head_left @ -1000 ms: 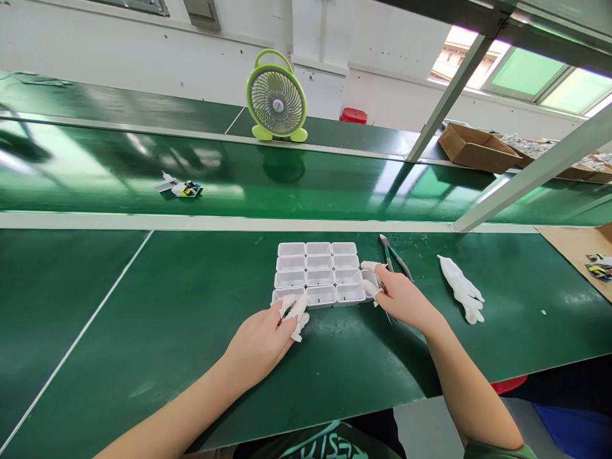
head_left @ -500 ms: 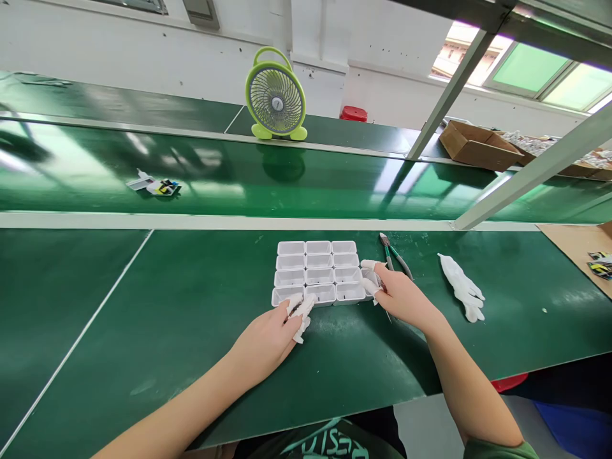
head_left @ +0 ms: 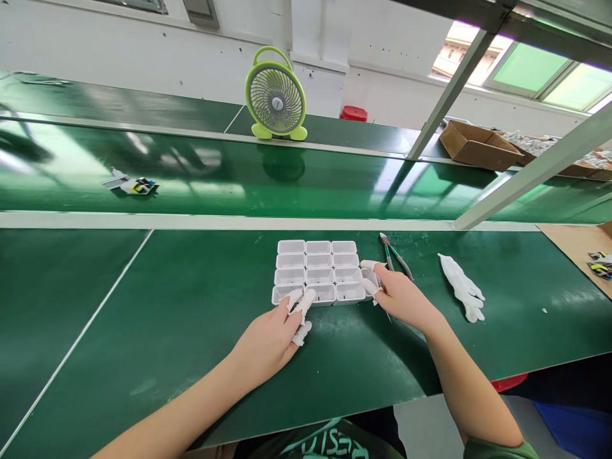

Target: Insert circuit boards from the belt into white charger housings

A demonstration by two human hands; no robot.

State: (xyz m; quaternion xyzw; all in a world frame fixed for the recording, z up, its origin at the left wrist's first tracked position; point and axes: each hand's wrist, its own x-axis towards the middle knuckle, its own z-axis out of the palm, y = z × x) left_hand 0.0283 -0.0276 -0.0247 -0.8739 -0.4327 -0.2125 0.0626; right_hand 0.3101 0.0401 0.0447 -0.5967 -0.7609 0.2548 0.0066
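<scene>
Lying at mid-frame on the bench [head_left: 191,287], the white compartments [head_left: 319,276] have their long axes running left to right. The left hand [head_left: 266,343] is nearest the front-left corner, with the compartments up and right of its covered fingers [head_left: 305,303]. The right hand [head_left: 406,298] is at the right end, compartments to its left, pliers [head_left: 401,261] just beyond. Whether either hand's fingers grasp anything cannot be told.

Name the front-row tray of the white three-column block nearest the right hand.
The rightmost tray, beside the right hand; the middle tray and left tray lie nearer the left hand.
</scene>
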